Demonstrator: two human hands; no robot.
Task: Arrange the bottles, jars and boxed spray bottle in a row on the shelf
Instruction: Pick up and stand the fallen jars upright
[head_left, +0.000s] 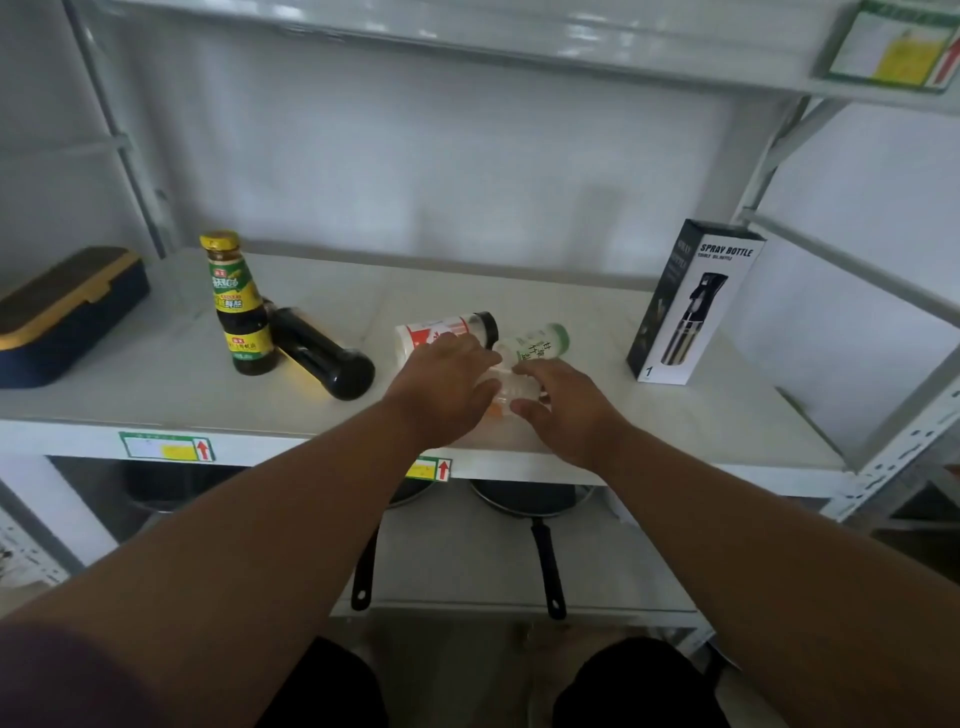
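On the white shelf (156, 395) a soy sauce bottle (239, 306) with a yellow cap stands upright at the left. A dark bottle (322, 353) lies on its side right beside it. In the middle lie a white jar with a red label and black cap (441, 330) and a white jar with a green cap (537, 343). In front of those two, a clear ribbed jar (506, 389) lies between my hands. My left hand (447, 387) curls round its left side and my right hand (569, 413) pinches its right side. The boxed spray bottle (691, 306) stands upright at the right.
A dark blue case with a gold lid (57, 322) sits at the shelf's far left. Frying pans (524, 501) lie on the lower shelf under my hands. Another shelf board (467, 31) runs overhead, and slanted metal braces (841, 270) close the right end.
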